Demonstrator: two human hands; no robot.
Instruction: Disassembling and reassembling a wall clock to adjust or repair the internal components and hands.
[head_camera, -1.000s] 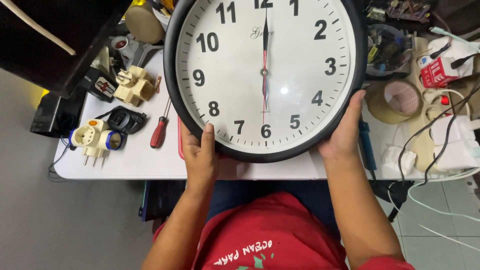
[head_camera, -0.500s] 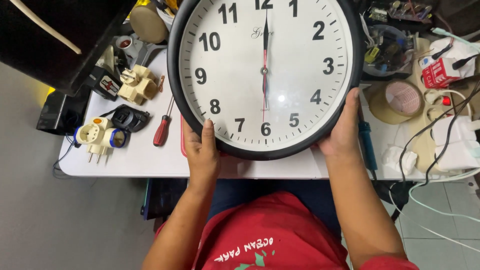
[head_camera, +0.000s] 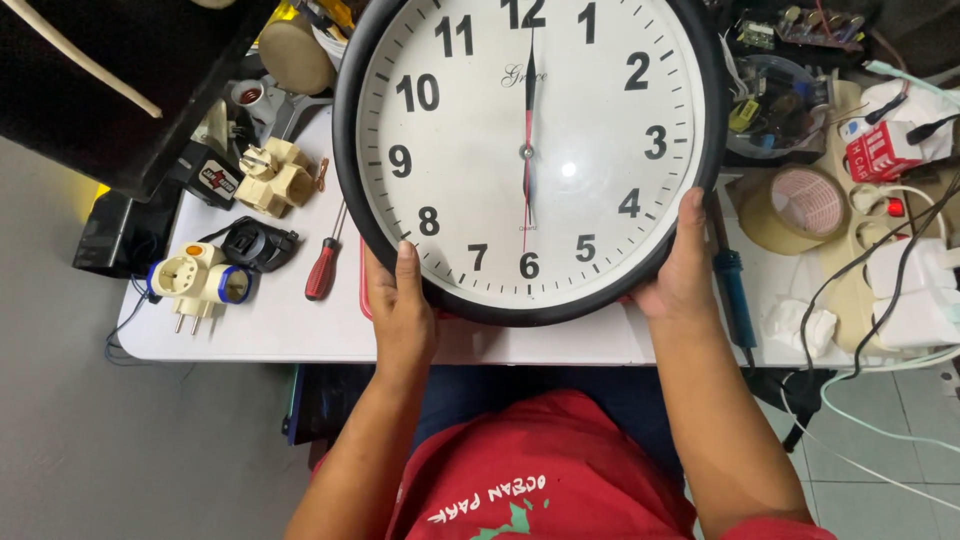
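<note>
Above table (head_camera: 280, 330), clock (head_camera: 580, 110) between hands.

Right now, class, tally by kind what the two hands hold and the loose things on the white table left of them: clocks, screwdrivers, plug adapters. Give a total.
Wall clock, black rim, held by left hand and right hand: 1
Red-handled screwdriver: 1
Plug adapters, a cream cluster and a white one with a blue ring: 2
Total: 4

The wall clock (head_camera: 530, 150) has a white face, black rim and numerals and a red second hand; the screwdriver (head_camera: 323, 268) handle is red, the table (head_camera: 270, 325) white.
</note>
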